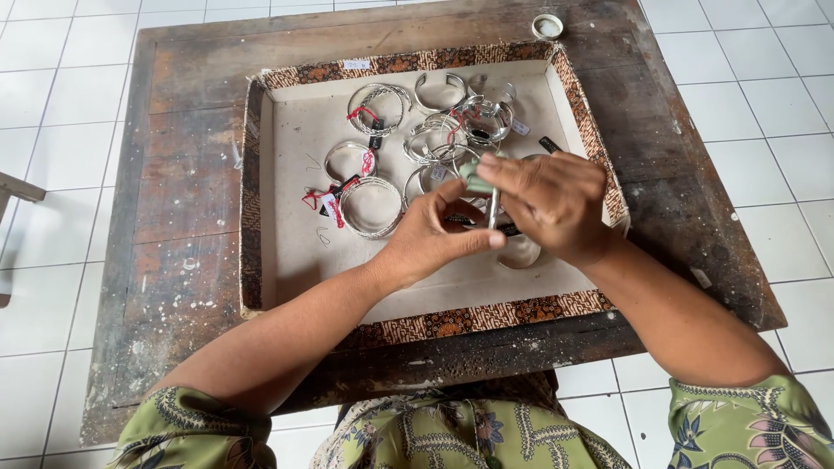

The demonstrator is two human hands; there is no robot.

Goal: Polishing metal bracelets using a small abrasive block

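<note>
My left hand [437,233] and my right hand [549,204] meet over a shallow tray [434,323] with a brown patterned rim and pale lining. Together they pinch a silver bangle [493,208] held on edge between the fingers. My right hand also presses a small pale green cloth [473,176] against the bangle. Several silver bangles [378,108] lie in the tray's far half, some with red and black tags [328,200]. Another bangle [519,254] lies partly hidden under my right hand.
The tray rests on a low, worn dark wooden table [182,217] standing on a white tiled floor [52,87]. A small round lid [547,26] sits at the table's far right edge. A piece of furniture [13,187] pokes in at the left.
</note>
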